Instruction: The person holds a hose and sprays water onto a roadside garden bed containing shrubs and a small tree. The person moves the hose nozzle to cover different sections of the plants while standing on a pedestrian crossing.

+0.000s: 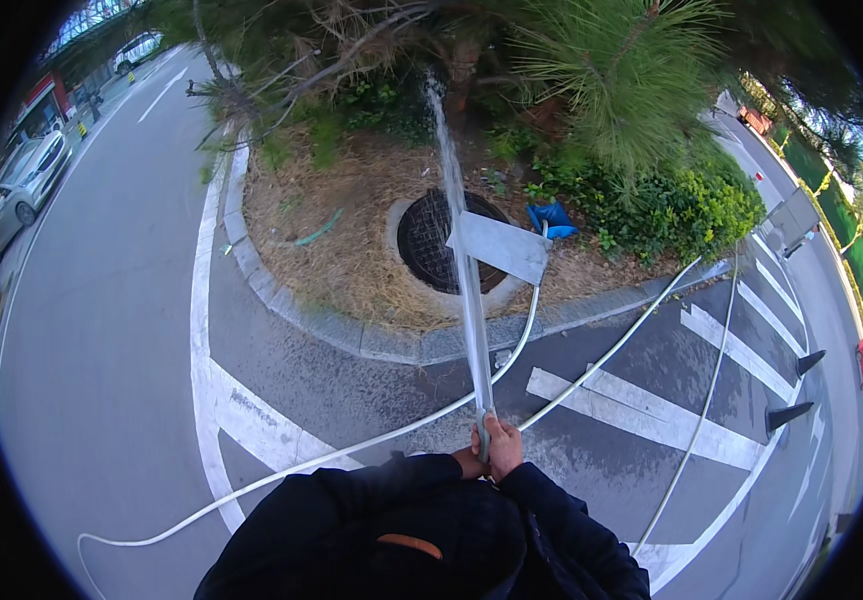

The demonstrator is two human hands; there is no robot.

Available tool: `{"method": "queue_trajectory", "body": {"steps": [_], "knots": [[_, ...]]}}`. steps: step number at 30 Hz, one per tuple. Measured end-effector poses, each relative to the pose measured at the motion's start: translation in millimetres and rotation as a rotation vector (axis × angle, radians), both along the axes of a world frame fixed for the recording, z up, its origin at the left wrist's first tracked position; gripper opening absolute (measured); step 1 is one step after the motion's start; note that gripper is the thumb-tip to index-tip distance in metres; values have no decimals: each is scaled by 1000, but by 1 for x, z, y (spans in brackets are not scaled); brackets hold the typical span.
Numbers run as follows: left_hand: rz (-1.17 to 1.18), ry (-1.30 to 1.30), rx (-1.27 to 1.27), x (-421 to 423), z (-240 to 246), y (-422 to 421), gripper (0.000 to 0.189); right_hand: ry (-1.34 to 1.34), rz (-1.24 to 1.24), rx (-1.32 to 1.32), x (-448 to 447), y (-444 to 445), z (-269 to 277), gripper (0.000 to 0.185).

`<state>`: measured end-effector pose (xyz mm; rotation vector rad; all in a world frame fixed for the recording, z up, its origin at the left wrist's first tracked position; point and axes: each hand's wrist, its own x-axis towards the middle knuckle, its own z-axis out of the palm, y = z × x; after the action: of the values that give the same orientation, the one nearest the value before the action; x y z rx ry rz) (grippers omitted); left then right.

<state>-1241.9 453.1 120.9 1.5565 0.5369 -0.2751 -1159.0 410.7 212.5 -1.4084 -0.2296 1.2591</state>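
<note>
Both hands are wrapped around the end of a pale hose (485, 441) in front of my body. My right hand (506, 448) grips it from the right side. My left hand (470, 462) is on the left and lower, partly hidden by the hose and the right hand. A strong water jet (446, 154) shoots forward from the hose end. It passes above a round dark manhole cover (418, 238) and reaches the foot of a pine tree (464, 71). Right of the jet, a flat grey panel (506, 247) stands over the manhole's edge.
A stone kerb (390, 342) borders the planted bed. Several lengths of pale hose (401, 429) curve across the asphalt. A blue bag (553, 219) lies beside green shrubs (671, 214). Dark cones (788, 414) stand at right. A parked car (25, 176) is across the road at left.
</note>
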Motion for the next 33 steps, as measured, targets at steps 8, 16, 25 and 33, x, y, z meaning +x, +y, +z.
{"method": "queue_trajectory", "body": {"steps": [8, 16, 25, 33], "knots": [[44, -65, 27, 6, -77, -10, 29, -6, 47, -6, 1, 3, -2, 34], [-2, 26, 17, 5, -47, -3, 29, 8, 83, -18, 4, 4, -17, 35], [-22, 64, 43, -2, -10, 4, 32, -21, 137, -27, 1, 8, -18, 36], [-26, 70, 60, -10, 17, 9, 32, -43, 169, -29, -3, 13, -17, 36]]}}
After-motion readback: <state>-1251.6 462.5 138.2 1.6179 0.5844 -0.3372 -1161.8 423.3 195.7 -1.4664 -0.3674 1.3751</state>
